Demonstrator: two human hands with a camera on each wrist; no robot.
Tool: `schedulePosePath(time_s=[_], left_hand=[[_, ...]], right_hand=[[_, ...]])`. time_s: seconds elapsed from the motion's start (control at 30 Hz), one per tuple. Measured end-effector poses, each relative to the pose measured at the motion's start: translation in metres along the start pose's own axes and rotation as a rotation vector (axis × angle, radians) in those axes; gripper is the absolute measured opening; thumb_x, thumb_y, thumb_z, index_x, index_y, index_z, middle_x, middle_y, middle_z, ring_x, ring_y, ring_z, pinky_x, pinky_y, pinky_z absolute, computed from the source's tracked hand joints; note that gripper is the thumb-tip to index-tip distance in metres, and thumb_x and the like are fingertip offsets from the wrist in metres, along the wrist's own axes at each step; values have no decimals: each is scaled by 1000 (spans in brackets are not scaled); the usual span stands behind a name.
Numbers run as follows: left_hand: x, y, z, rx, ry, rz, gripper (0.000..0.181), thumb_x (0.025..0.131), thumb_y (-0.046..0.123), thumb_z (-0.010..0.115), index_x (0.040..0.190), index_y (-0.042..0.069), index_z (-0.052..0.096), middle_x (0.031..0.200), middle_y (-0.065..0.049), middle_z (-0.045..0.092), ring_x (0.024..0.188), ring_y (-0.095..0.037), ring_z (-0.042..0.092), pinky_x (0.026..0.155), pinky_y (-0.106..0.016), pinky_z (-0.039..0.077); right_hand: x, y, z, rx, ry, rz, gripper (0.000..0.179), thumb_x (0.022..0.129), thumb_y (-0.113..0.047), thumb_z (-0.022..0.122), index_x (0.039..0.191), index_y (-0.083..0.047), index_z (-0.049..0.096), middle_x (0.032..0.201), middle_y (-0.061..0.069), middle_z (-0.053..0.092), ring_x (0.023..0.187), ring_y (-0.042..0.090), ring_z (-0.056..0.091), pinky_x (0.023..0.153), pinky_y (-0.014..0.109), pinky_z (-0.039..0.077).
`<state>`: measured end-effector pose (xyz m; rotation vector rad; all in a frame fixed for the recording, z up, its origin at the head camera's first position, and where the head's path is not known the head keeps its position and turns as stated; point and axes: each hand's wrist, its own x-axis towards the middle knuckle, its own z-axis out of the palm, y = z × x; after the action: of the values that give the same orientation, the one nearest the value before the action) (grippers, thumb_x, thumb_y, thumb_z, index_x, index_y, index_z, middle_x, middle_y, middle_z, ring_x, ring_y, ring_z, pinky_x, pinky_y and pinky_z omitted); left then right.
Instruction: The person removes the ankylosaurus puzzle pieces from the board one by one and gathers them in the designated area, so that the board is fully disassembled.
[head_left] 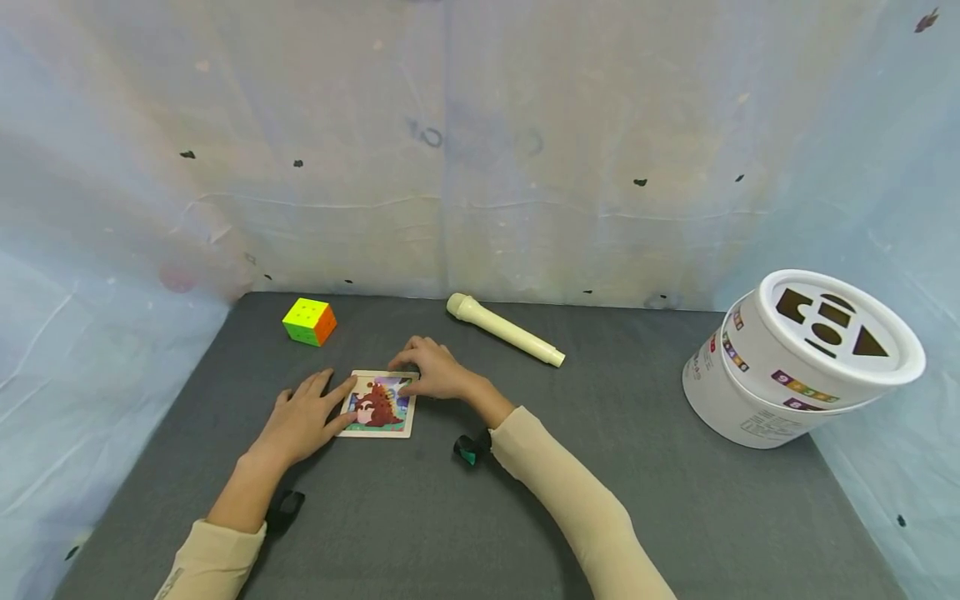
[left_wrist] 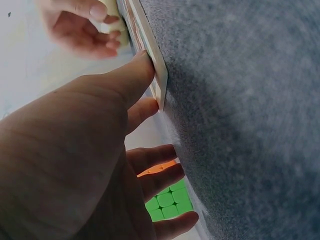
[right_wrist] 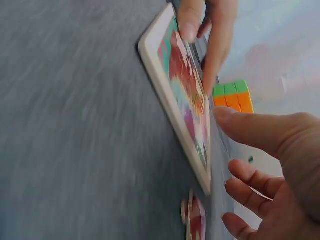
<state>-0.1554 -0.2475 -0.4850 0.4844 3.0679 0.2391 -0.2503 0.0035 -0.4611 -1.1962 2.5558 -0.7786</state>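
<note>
A small framed jigsaw puzzle (head_left: 378, 408) with a red dinosaur picture lies flat on the dark grey table. My left hand (head_left: 300, 417) rests at its left side. In the left wrist view its thumb (left_wrist: 137, 75) and index finger touch the board's edge, while the other fingers spread out. Over the upper right corner hovers my right hand (head_left: 435, 371), fingers loosely bent and apart, holding nothing visible. A loose puzzle piece (right_wrist: 196, 220) lies just beyond the board in the right wrist view; the head view does not show it clearly.
A puzzle cube (head_left: 308, 322) in yellow, green and orange sits at the back left. Behind the right hand lies a cream, microphone-shaped stick (head_left: 510, 332). A white tub (head_left: 750, 408) with a shape-hole lid stands at the right. Pale sheeting (head_left: 525, 242) encloses the table.
</note>
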Motion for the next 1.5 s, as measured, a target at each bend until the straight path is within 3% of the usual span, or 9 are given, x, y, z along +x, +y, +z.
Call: schedulePosePath(time_s=[0.37, 0.8, 1.5], left_hand=[[0, 1, 0, 6, -5, -7, 66, 98, 44, 60, 153, 13, 42, 150, -33, 35, 136, -51, 34, 98, -76, 29], [-1, 2, -1, 1, -7, -11, 65, 98, 43, 60, 153, 13, 42, 151, -33, 34, 137, -51, 34, 98, -77, 29], [0, 2, -1, 7, -11, -16, 64, 99, 43, 60, 152, 12, 44, 150, -32, 35, 136, -50, 34, 97, -76, 30]], right_hand=[[26, -13, 15, -99, -68, 39, 35, 88, -32, 78, 121, -24, 72, 125, 0, 55, 110, 15, 46, 85, 29, 34], [30, -15, 17, -112, -84, 56, 30, 88, -35, 78, 117, -26, 72, 133, 2, 52, 121, 19, 43, 95, 39, 34], [36, -23, 24, -171, -117, 97, 22, 90, -32, 77, 110, -27, 69, 134, -1, 49, 125, 17, 42, 99, 39, 34]])
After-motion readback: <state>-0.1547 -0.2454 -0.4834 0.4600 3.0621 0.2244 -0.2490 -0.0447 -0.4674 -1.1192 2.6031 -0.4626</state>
